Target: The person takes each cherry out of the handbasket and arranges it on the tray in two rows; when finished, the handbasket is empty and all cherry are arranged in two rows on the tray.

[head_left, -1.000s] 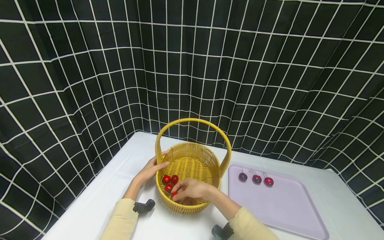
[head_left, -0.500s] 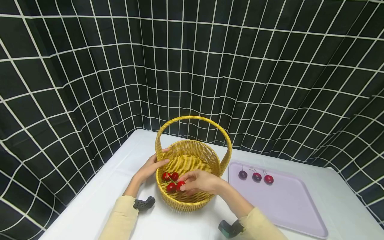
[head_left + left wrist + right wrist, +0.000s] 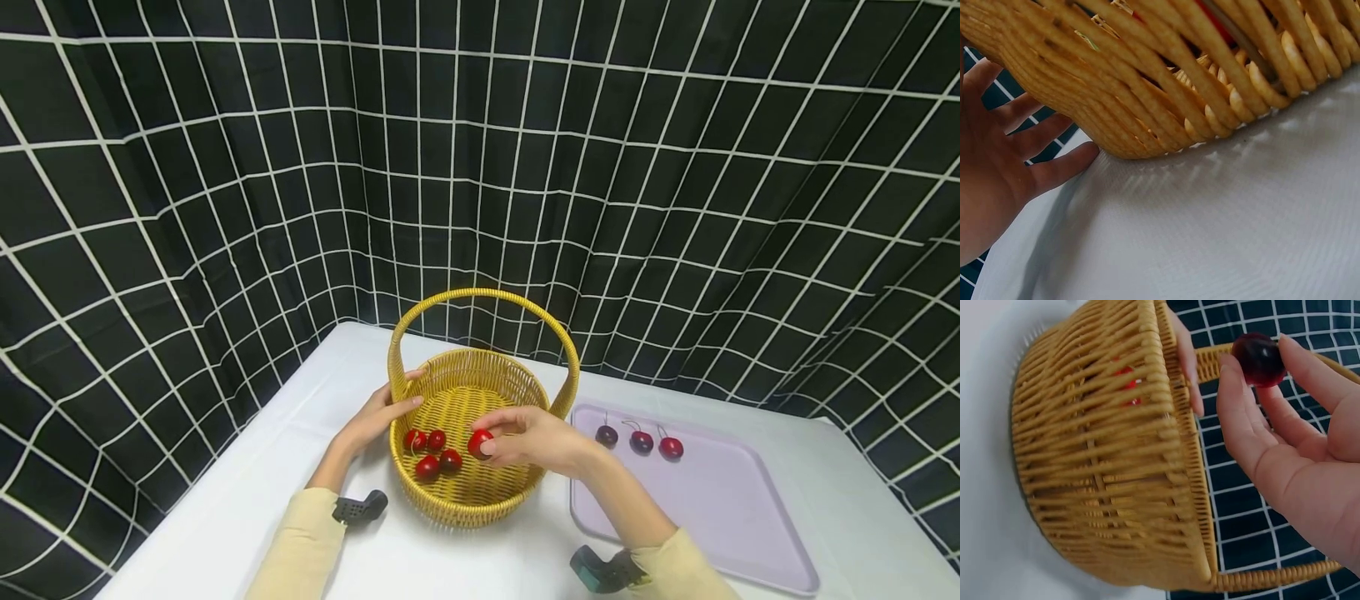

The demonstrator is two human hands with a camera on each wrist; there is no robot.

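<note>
In the head view, a yellow wicker basket (image 3: 471, 507) with a tall hoop handle stands on the white-covered table. My left hand (image 3: 381, 417) holds its left side at the foot of the handle, thumb over the rim; the left wrist view shows its fingers (image 3: 1047, 131) spread along the outside wall. My right hand (image 3: 528, 437) pinches a dark red cherry (image 3: 1259, 360) between thumb and fingertips, over the basket's right part. Below and to the left, several red cherries (image 3: 427, 468) lie grouped in the basket, some with green stems.
A pale purple tray (image 3: 697, 517) lies right of the basket, with three dark cherries (image 3: 641, 442) in a row near its far edge, stems upward. A black curtain (image 3: 480, 167) with white grid lines hangs behind the table.
My right hand has moved up and to the right from the cherry group, carrying a cherry. The grouped cherries have shifted slightly. My left hand stays on the basket.
</note>
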